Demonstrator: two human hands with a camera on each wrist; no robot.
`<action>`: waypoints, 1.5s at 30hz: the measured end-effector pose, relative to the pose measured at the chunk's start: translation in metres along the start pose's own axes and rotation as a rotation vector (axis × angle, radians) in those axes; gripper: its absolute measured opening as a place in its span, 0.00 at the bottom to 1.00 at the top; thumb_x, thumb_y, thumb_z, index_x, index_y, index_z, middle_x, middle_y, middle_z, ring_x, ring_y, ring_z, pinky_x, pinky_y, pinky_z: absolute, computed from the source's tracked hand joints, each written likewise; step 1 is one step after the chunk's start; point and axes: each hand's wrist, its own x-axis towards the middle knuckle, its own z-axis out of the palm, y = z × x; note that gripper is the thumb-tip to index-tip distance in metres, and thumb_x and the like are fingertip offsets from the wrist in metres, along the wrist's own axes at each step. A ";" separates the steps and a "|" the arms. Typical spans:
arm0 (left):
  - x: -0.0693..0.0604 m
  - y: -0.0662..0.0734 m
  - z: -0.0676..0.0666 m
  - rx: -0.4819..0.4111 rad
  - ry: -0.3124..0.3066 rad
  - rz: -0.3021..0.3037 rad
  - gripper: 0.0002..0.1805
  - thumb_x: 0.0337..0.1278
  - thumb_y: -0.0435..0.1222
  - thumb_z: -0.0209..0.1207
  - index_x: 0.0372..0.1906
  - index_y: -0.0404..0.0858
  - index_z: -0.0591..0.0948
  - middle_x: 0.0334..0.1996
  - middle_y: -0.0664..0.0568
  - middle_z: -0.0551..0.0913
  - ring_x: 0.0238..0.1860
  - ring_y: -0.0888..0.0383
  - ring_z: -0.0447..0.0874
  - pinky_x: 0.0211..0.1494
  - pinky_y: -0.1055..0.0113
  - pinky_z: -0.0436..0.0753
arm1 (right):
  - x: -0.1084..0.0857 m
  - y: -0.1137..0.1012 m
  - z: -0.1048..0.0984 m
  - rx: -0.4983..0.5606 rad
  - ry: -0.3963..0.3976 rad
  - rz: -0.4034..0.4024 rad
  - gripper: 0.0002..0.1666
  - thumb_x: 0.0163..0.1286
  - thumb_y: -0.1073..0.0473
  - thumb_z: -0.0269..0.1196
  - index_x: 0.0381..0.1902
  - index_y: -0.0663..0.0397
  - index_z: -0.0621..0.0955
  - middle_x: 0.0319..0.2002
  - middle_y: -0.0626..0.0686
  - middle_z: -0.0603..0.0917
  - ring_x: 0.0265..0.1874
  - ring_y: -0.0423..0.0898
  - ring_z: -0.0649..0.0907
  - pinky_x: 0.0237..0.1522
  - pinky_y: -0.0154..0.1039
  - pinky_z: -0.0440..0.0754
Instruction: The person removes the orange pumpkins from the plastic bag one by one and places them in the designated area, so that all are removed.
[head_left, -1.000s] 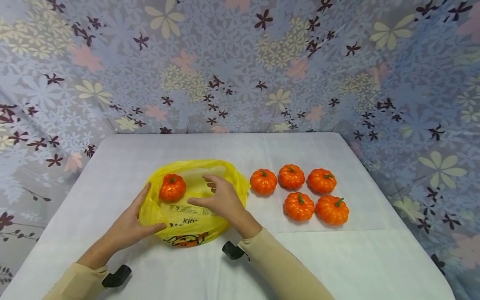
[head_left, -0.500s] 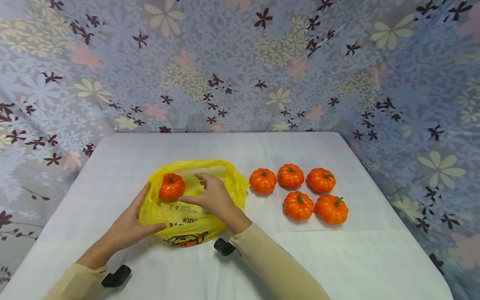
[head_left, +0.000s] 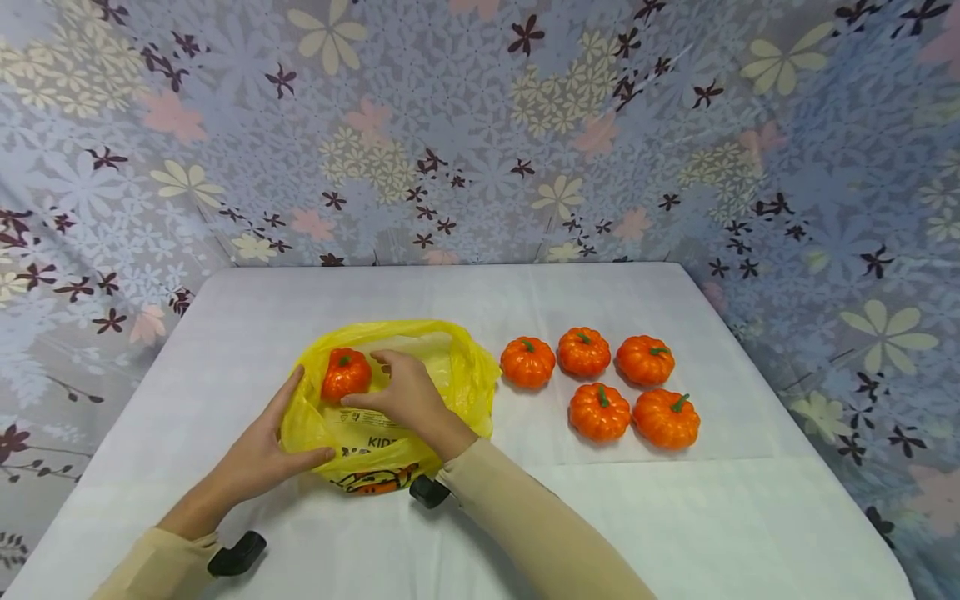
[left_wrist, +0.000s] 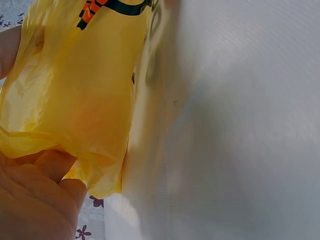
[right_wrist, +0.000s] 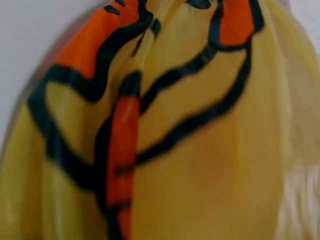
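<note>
An opened yellow plastic bag with black and orange print sits left of the table's middle. Inside, at its left side, lies a small orange pumpkin with a green stem. My left hand rests against the bag's left side, fingers and thumb spread; in the left wrist view that hand touches the yellow plastic. My right hand reaches into the bag, thumb and fingers apart, close to the pumpkin's right side; contact is unclear. Printed bag plastic fills most of the right wrist view, hiding the right hand.
Several more orange pumpkins stand in two rows right of the bag, among them one beside its rim and one at the front right. A white cloth covers the table. Floral fabric hangs behind and at the sides.
My right hand has moved left inside the bag, from its middle to close beside the pumpkin. The left hand and the pumpkins outside have stayed in place.
</note>
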 end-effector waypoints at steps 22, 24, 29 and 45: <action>0.001 0.005 0.004 -0.023 0.002 -0.008 0.67 0.51 0.50 0.74 0.82 0.52 0.36 0.80 0.36 0.45 0.74 0.28 0.48 0.67 0.26 0.58 | 0.011 0.013 0.021 0.034 0.054 -0.010 0.41 0.51 0.45 0.81 0.60 0.54 0.80 0.54 0.48 0.84 0.52 0.42 0.82 0.56 0.35 0.80; 0.001 0.005 0.004 -0.019 0.007 0.002 0.66 0.51 0.50 0.74 0.82 0.51 0.36 0.79 0.35 0.46 0.74 0.28 0.50 0.66 0.27 0.59 | 0.011 0.013 0.023 0.024 0.066 -0.002 0.41 0.51 0.44 0.80 0.60 0.55 0.80 0.53 0.48 0.84 0.52 0.42 0.82 0.56 0.35 0.80; 0.001 0.004 0.005 -0.019 0.013 0.017 0.66 0.52 0.50 0.74 0.82 0.50 0.37 0.79 0.35 0.46 0.74 0.28 0.50 0.66 0.27 0.59 | 0.011 0.013 0.025 0.016 0.090 0.008 0.40 0.52 0.43 0.79 0.59 0.55 0.80 0.52 0.48 0.84 0.50 0.42 0.82 0.55 0.36 0.80; -0.001 0.001 -0.001 -0.026 0.021 0.001 0.67 0.51 0.48 0.74 0.82 0.49 0.36 0.80 0.37 0.44 0.75 0.28 0.47 0.67 0.26 0.56 | -0.003 0.018 0.010 0.184 0.084 -0.041 0.34 0.47 0.45 0.83 0.49 0.50 0.82 0.43 0.40 0.84 0.46 0.44 0.83 0.49 0.35 0.82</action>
